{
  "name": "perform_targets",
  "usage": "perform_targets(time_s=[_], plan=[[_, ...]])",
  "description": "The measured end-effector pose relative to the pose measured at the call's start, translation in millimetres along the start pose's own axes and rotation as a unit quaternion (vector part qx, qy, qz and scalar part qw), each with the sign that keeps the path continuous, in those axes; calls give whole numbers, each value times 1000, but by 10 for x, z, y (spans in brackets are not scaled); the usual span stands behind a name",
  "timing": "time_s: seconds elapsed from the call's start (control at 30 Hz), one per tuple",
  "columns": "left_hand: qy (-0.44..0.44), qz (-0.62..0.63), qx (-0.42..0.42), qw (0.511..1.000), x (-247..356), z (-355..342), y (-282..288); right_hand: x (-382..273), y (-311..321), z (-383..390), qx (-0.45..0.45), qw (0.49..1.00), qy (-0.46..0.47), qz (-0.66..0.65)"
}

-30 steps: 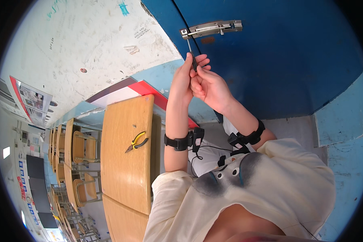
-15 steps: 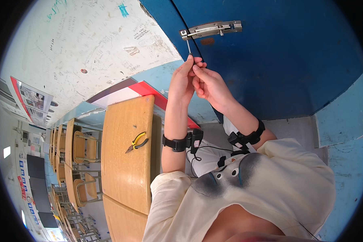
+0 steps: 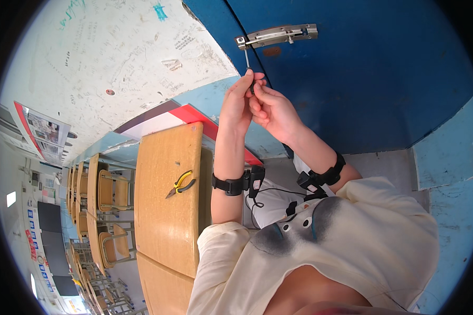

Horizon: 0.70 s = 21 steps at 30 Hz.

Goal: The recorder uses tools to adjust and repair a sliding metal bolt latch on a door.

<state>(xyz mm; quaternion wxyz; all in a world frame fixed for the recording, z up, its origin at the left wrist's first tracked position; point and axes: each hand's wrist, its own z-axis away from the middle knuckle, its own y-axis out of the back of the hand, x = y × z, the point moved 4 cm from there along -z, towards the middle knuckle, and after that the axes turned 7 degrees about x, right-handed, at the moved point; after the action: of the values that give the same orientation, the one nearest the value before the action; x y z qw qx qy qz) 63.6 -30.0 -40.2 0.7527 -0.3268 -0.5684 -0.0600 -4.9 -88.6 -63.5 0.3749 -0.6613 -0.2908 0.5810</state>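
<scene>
A screwdriver (image 3: pixel 247 59) runs from my fingers up to the small catch plate (image 3: pixel 240 42) of a steel slide bolt (image 3: pixel 284 35). Its thin metal shaft shows, and its tip reaches the catch's lower edge. Pinched round the upper part of its dark handle is my left hand (image 3: pixel 238 97). My right hand (image 3: pixel 273 107) is closed at the handle's lower end, its fingertips close to those of the left. Most of the handle is hidden by fingers. The bolt's long body lies on the blue door (image 3: pixel 362 79), across the gap from the catch.
On a wooden desk (image 3: pixel 163 231) to my left lie yellow-and-black pliers (image 3: pixel 180 185). More desks and wooden chairs (image 3: pixel 115 244) stand farther left. A scuffed white wall (image 3: pixel 121 63) meets the door frame, and a red-edged board (image 3: pixel 194 116) leans behind the desk.
The right hand's fingers have shifted slightly on the handle, baring a little more of it. The screwdriver stays at the catch, and the whole view has moved slightly.
</scene>
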Motion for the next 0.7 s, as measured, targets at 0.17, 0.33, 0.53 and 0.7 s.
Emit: perform_targets(time_s=[0.17, 0.33, 0.53, 0.7], plan=[[20, 2, 10, 1000, 33, 21, -16, 50, -12, -45, -62, 992, -34, -105], [22, -4, 5, 1000, 56, 32, -56, 79, -32, -58, -130, 964, -86, -215], [9, -36, 37, 999, 76, 38, -25, -8, -88, 46, -37, 996, -54, -61], [13, 13, 6, 1000, 29, -2, -56, -76, -14, 37, 33, 994, 13, 103]])
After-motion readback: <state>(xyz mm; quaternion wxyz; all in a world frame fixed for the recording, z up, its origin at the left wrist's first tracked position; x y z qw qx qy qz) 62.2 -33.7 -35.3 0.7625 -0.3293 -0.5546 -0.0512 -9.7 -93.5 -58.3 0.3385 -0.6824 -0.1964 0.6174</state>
